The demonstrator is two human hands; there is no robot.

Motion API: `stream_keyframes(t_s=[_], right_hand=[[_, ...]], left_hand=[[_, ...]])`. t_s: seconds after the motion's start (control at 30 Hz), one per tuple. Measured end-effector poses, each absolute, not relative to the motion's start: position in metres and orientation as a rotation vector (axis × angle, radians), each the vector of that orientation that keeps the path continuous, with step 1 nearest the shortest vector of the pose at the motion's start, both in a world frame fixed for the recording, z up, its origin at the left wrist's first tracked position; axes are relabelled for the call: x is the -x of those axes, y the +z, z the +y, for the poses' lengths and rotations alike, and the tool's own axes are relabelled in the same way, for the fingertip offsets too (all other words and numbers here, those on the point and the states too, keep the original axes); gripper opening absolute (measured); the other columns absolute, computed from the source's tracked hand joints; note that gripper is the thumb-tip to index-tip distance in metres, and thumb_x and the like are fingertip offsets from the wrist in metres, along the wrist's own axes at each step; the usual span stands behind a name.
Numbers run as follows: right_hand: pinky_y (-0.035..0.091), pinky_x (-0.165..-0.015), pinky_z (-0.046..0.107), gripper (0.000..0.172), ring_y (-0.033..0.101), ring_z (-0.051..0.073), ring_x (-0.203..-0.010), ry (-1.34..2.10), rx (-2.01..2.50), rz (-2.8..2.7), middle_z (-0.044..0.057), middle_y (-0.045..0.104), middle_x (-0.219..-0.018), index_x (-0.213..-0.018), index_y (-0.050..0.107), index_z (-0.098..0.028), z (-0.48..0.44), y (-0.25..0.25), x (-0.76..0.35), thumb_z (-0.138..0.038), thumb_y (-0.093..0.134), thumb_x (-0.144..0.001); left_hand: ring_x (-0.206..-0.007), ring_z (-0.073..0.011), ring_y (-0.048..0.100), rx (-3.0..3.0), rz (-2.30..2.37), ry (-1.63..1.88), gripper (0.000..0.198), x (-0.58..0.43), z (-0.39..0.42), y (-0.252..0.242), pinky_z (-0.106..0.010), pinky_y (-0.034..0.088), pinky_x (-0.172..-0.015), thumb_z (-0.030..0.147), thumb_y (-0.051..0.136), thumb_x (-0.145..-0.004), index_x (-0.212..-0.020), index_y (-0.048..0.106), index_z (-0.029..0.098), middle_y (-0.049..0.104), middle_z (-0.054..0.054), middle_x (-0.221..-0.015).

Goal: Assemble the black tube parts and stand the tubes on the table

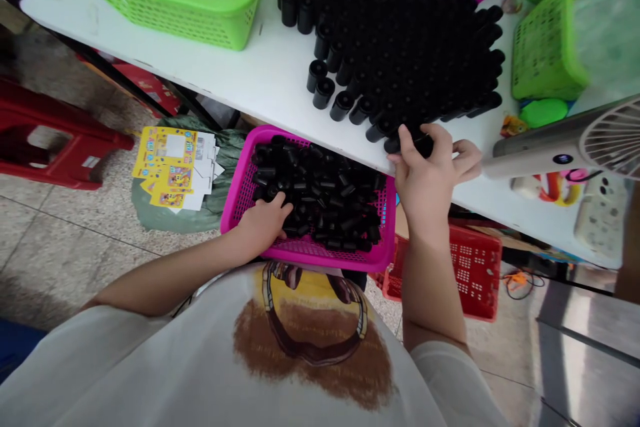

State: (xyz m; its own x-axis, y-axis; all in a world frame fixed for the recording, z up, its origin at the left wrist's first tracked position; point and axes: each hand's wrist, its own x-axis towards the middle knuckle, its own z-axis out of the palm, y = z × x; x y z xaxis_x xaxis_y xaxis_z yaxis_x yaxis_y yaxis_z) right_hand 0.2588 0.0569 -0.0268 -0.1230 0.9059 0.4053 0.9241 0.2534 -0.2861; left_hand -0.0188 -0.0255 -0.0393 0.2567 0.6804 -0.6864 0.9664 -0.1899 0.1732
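On the white table, many short black plastic cylinders stand upright in close rows, their hollow tops showing. My right hand is at the near edge of this group, thumb and fingers closed around a black cylinder that they partly cover. Below the table edge, a magenta basket holds a loose heap of the same black pieces, mostly lying on their sides. My left hand reaches into its left part with curled fingers among the pieces. What lies between those fingertips is hidden.
A green basket sits at the table's back left, another green basket at the right. A handheld fan lies close to my right hand. A red stool and a red crate are below table height.
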Motion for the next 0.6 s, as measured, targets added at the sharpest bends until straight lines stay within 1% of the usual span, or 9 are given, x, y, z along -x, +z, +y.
stream_keyframes(t_s=[0.1, 0.17, 0.2, 0.27, 0.3, 0.37, 0.47, 0.53, 0.6], right_hand=[[0.028, -0.107, 0.071, 0.045, 0.038, 0.046, -0.132, -0.148, 1.631, -1.987, 0.019, 0.049, -0.152, -0.149, 0.061, -0.033, 0.047, -0.029, -0.251, -0.037, 0.058, -0.104], [0.032, -0.108, 0.066, 0.046, 0.046, 0.042, -0.128, -0.137, 1.555, -2.042, 0.017, 0.055, -0.145, -0.15, 0.059, -0.033, 0.033, -0.033, -0.237, -0.034, 0.058, -0.104], [0.036, -0.106, 0.06, 0.043, 0.051, 0.038, -0.123, -0.068, 1.476, -2.147, 0.015, 0.061, -0.137, -0.148, 0.061, -0.033, 0.025, -0.037, -0.227, -0.032, 0.057, -0.105], [0.043, -0.098, 0.049, 0.036, 0.058, 0.031, -0.112, 0.181, 1.26, -2.469, 0.012, 0.069, -0.121, -0.139, 0.067, -0.03, 0.01, -0.047, -0.205, -0.026, 0.055, -0.106], [0.046, -0.093, 0.045, 0.034, 0.06, 0.03, -0.108, 0.319, 1.157, -2.645, 0.012, 0.072, -0.116, -0.137, 0.069, -0.026, 0.003, -0.053, -0.194, -0.025, 0.055, -0.105], [0.048, -0.088, 0.042, 0.033, 0.062, 0.029, -0.105, 0.492, 1.055, -2.902, 0.013, 0.075, -0.114, -0.134, 0.069, -0.019, -0.007, -0.065, -0.177, -0.022, 0.057, -0.104], [0.049, -0.09, 0.043, 0.036, 0.063, 0.029, -0.106, 0.563, 1.05, -3.038, 0.016, 0.076, -0.115, -0.136, 0.068, -0.014, -0.01, -0.075, -0.168, -0.015, 0.057, -0.102], [0.051, -0.094, 0.044, 0.037, 0.064, 0.03, -0.11, 0.653, 1.051, -2.978, 0.015, 0.075, -0.118, -0.137, 0.067, -0.016, -0.008, -0.073, -0.173, -0.013, 0.057, -0.101], [0.053, -0.099, 0.045, 0.038, 0.064, 0.029, -0.115, 0.804, 1.07, -2.781, 0.014, 0.073, -0.121, -0.137, 0.067, -0.019, -0.005, -0.065, -0.181, -0.016, 0.059, -0.1]], left_hand=[[-0.115, -0.0463, 0.069, -1.955, 1.456, -0.644, 0.05, 0.022, -0.027, -0.041, -0.051, 0.062, -0.086, 0.025, 0.069, -0.095, -0.143, 0.058, 0.016, 0.058, -0.021, -0.14], [-0.117, -0.0452, 0.069, -1.969, 1.429, -0.653, 0.051, 0.025, -0.027, -0.041, -0.052, 0.061, -0.091, 0.023, 0.067, -0.096, -0.146, 0.056, 0.015, 0.059, -0.02, -0.141], [-0.116, -0.0439, 0.07, -1.977, 1.415, -0.654, 0.052, 0.027, -0.027, -0.041, -0.052, 0.06, -0.094, 0.022, 0.065, -0.097, -0.147, 0.055, 0.015, 0.058, -0.02, -0.142], [-0.113, -0.0408, 0.073, -1.991, 1.381, -0.643, 0.054, 0.03, -0.026, -0.043, -0.051, 0.059, -0.097, 0.021, 0.064, -0.096, -0.149, 0.053, 0.015, 0.057, -0.02, -0.144], [-0.111, -0.0395, 0.074, -1.995, 1.36, -0.629, 0.056, 0.032, -0.026, -0.045, -0.051, 0.058, -0.098, 0.021, 0.065, -0.096, -0.15, 0.052, 0.014, 0.056, -0.021, -0.145], [-0.11, -0.0377, 0.075, -1.982, 1.307, -0.576, 0.058, 0.038, -0.026, -0.05, -0.05, 0.058, -0.099, 0.022, 0.067, -0.093, -0.149, 0.053, 0.014, 0.055, -0.021, -0.148], [-0.109, -0.0345, 0.076, -1.887, 1.244, -0.429, 0.058, 0.048, -0.025, -0.06, -0.046, 0.059, -0.097, 0.022, 0.067, -0.088, -0.145, 0.056, 0.015, 0.058, -0.02, -0.147], [-0.111, -0.0318, 0.074, -1.814, 1.224, -0.282, 0.051, 0.055, -0.023, -0.065, -0.044, 0.057, -0.1, 0.02, 0.063, -0.086, -0.137, 0.061, 0.017, 0.064, -0.016, -0.139], [-0.116, -0.0294, 0.071, -1.75, 1.204, -0.094, 0.041, 0.06, -0.021, -0.065, -0.043, 0.053, -0.107, 0.02, 0.059, -0.083, -0.123, 0.067, 0.019, 0.07, -0.012, -0.128]])
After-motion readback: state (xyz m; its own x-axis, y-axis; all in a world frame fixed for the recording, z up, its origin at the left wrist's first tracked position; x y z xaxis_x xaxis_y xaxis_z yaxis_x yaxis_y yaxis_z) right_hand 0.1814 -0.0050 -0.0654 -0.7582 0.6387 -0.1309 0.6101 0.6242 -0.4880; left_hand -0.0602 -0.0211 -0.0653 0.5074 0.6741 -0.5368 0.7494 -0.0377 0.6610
